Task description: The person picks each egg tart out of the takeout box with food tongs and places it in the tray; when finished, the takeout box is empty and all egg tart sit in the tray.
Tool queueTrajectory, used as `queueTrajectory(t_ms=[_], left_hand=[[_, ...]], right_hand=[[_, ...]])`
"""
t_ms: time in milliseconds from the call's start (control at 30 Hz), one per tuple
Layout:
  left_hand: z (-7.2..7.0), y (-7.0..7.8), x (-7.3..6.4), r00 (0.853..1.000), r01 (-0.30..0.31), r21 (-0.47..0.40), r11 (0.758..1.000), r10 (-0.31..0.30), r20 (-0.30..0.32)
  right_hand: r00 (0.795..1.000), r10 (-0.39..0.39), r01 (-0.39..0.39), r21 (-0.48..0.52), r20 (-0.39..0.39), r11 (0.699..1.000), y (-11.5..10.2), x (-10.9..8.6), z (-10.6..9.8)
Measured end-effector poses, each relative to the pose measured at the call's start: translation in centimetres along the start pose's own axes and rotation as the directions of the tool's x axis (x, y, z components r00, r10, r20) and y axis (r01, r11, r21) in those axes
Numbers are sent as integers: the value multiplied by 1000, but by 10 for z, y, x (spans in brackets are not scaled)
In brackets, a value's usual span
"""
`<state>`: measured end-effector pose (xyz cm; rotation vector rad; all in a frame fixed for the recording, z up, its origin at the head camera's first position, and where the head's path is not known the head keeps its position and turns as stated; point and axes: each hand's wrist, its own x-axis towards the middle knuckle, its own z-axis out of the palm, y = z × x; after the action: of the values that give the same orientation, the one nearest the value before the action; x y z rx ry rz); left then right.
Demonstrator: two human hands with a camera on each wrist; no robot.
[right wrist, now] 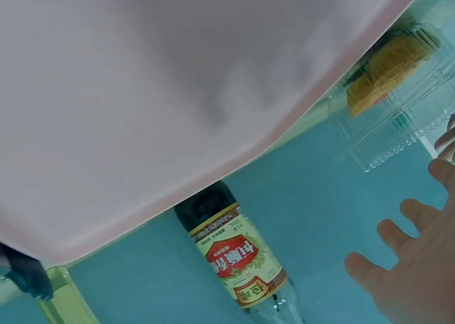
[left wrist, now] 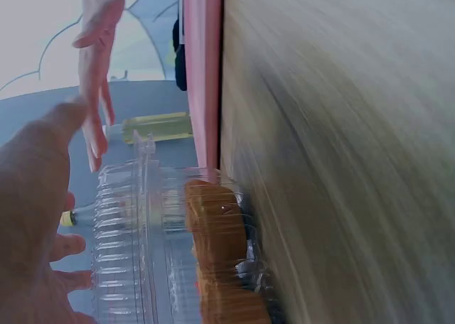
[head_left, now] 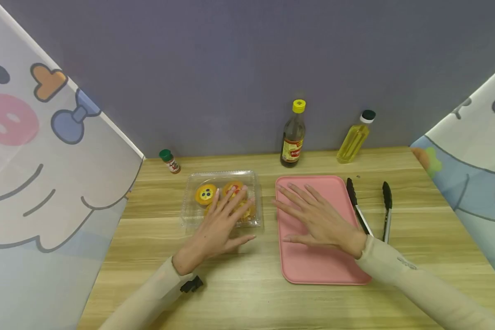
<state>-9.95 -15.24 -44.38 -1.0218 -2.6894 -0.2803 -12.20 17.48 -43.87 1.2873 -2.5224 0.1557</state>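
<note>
Palm down and fingers spread, my left hand (head_left: 217,229) hovers over the near part of a clear plastic clamshell box (head_left: 251,181). Inside the box are several round yellow-orange pastries (head_left: 206,194), partly hidden by the fingers. In the left wrist view the closed lid (left wrist: 117,246) lies beside that hand. My right hand (head_left: 319,222) is held with straight, spread fingers above a pink rectangular tray (head_left: 313,266). The right wrist view shows a gap between this hand and the tray surface (right wrist: 142,104). Neither hand holds anything.
Black-tipped metal tongs (head_left: 387,197) lie right of the tray, partly covered by the right forearm. Along the back wall stand a green-capped shaker (head_left: 170,161), a dark yellow-capped bottle (head_left: 293,137) and a bottle of yellow oil (head_left: 353,142). Printed panels flank the wooden table.
</note>
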Motion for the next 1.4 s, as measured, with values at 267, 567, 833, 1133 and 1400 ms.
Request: queueTrajectory(t_ms=[267, 567, 833, 1133, 1400], left_hand=[[-5, -6, -10, 991, 29, -94, 995, -41, -128], [-8, -20, -32, 960, 101, -191, 976, -147, -239], [-13, -33, -55, 904, 241, -225, 944, -303, -301], [-15, -39, -75, 809, 455, -289, 842, -527, -262], [-16, -43, -90, 758, 535, -475, 698, -645, -95]], right_hand=[[999, -29, 29, 13, -32, 999, -4, 13, 4], [995, -75, 79, 55, -60, 995, -14, 32, 6], [981, -134, 144, 59, -141, 988, -21, 46, 10], [968, -180, 191, 45, -177, 981, -33, 60, 15], [948, -230, 251, 73, -218, 965, -47, 70, 20]])
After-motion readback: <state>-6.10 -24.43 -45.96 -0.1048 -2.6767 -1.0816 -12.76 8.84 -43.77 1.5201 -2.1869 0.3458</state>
